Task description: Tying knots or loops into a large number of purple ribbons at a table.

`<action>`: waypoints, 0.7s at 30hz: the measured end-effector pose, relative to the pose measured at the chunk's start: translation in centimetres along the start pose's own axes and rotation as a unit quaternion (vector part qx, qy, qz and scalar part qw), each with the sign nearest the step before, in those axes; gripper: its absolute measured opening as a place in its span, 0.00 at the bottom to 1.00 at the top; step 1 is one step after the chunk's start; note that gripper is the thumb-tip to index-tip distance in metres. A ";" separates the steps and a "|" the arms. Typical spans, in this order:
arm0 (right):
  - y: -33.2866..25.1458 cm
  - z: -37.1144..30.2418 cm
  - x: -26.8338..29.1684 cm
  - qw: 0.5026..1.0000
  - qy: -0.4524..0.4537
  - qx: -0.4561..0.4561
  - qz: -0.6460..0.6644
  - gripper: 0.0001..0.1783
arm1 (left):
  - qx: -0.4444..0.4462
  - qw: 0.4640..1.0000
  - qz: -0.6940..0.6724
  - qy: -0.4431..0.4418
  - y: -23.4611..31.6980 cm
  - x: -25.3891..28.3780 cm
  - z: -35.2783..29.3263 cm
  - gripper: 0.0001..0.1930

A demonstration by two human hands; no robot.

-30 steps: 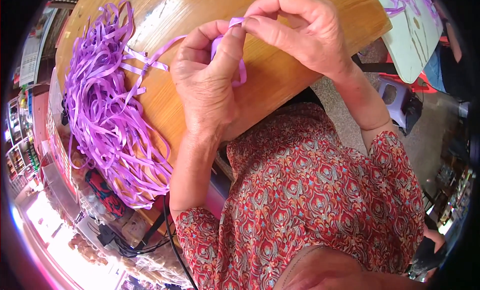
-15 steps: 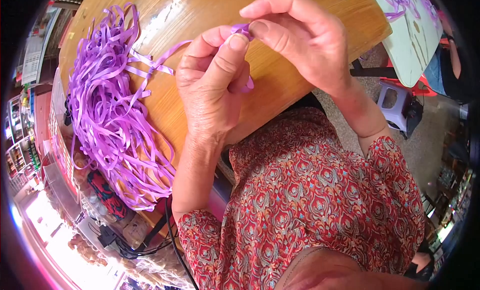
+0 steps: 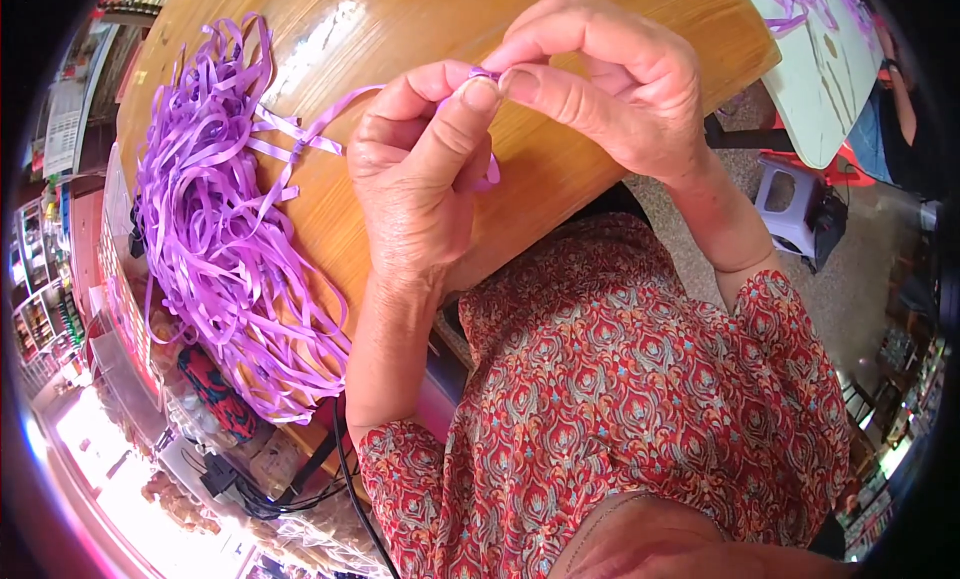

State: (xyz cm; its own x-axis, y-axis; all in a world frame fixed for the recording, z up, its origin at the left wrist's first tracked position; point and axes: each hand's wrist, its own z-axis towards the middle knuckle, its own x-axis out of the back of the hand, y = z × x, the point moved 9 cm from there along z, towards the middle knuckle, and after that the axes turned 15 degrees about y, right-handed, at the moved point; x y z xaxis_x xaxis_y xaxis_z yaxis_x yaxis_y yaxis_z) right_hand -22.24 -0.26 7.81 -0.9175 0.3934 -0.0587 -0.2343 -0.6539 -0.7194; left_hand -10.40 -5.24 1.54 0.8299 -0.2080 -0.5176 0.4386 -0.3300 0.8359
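Thumb and fingers of my left hand (image 3: 425, 154) pinch a purple ribbon (image 3: 487, 172), part of which hangs out below the fingers. My right hand (image 3: 615, 94) meets it tip to tip, its thumb and index finger closed on a bit of the same ribbon. Most of what lies between the fingertips is hidden. From behind my left hand a ribbon strand runs left across the table towards a big heap of purple ribbons (image 3: 215, 219). One knotted ribbon with loose ends (image 3: 297, 134) lies between the heap and my left hand.
The wooden table (image 3: 550, 199) carries the heap along its left side. A pale table (image 3: 815, 99) with more purple ribbons stands at the far right, a person beside it. Below it is a light purple stool (image 3: 787, 209). Black cables (image 3: 245, 489) lie at lower left.
My right thumb and index finger have come together at the ribbon, where the index finger was raised apart. Both hands have shifted slightly; the purple bit between the fingertips shows less.
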 end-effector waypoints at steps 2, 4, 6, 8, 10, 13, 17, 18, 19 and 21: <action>-0.2 0.0 0.1 1.000 -0.003 -0.002 -0.001 0.04 | 0.006 1.000 -0.001 -0.004 -0.2 0.1 0.0 0.05; -0.3 0.1 0.1 1.000 -0.005 -0.005 -0.003 0.04 | 0.039 0.999 -0.012 -0.006 -0.8 0.1 0.0 0.05; -1.0 0.1 0.0 0.997 -0.002 0.054 -0.053 0.03 | 0.055 0.998 -0.020 -0.013 -1.1 0.2 0.1 0.05; -0.7 0.0 0.1 0.997 0.009 0.060 -0.042 0.04 | 0.071 0.997 -0.029 -0.022 -1.3 -0.1 0.1 0.05; -0.6 -0.1 0.1 0.997 0.020 0.065 -0.029 0.04 | 0.071 0.996 -0.046 -0.021 -1.2 -0.4 0.0 0.05; -0.6 -0.3 0.4 0.997 0.046 0.060 -0.014 0.05 | 0.082 0.995 -0.048 -0.031 -1.4 -0.2 0.1 0.06; -0.5 -0.2 0.4 0.997 0.039 0.063 -0.001 0.07 | 0.086 0.994 -0.056 -0.034 -1.4 -0.3 0.1 0.06; -0.7 -0.2 0.4 0.996 0.027 0.084 -0.010 0.07 | 0.087 0.994 -0.056 -0.030 -1.5 -0.3 0.1 0.06; -0.7 -0.1 0.4 0.996 0.027 0.084 -0.009 0.07 | 0.086 0.994 -0.055 -0.025 -1.5 -0.2 0.1 0.06; -0.8 -0.1 0.2 0.996 0.013 0.087 0.003 0.07 | 0.088 0.994 -0.052 -0.024 -1.4 -0.2 0.1 0.06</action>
State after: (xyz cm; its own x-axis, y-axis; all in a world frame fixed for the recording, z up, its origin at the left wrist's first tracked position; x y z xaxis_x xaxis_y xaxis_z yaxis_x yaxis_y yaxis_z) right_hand -22.22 0.43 8.28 -0.9109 0.4045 -0.0813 -0.2840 -0.7577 -0.5875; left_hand -11.20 -4.86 0.41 0.7642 -0.2061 -0.6111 0.4504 -0.5077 0.7345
